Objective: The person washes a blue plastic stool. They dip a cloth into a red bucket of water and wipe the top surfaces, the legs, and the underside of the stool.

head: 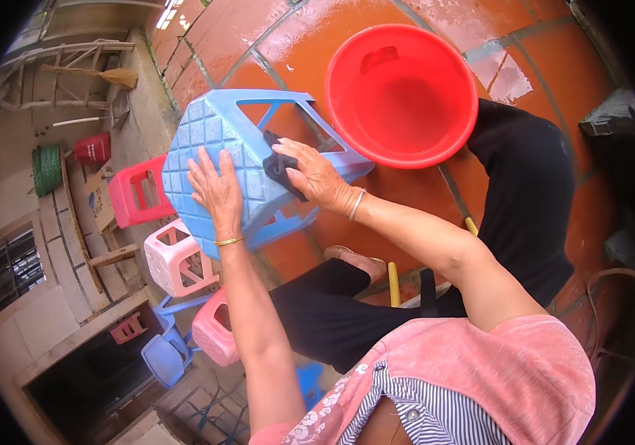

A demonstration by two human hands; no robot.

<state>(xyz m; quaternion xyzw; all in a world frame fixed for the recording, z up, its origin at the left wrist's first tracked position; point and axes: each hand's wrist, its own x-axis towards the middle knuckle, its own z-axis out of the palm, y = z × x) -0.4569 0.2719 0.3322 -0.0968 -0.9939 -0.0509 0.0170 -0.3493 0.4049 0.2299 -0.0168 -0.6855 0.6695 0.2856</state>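
Observation:
A light blue plastic stool [195,150] with a grid-patterned seat lies tilted on its side before me, its legs pointing away to the right. My left hand [217,189] rests flat on the seat with its fingers spread, and a gold-coloured bracelet circles that wrist. At the seat's edge, my right hand [317,172] presses a dark cloth [283,167] against the plastic; part of the cloth is hidden under the fingers. Just beyond the stool legs stands a round red plastic basin [406,100], its bottom in shadow. Whether it contains water is hard to tell.
Left of the blue stool are a red stool [122,200], pink stools [164,261] [211,328] and a small blue chair [164,356]. Wet-looking terracotta tiles [306,55] cover the floor. A straw broom [120,78] and a green basket [46,169] are at the far left.

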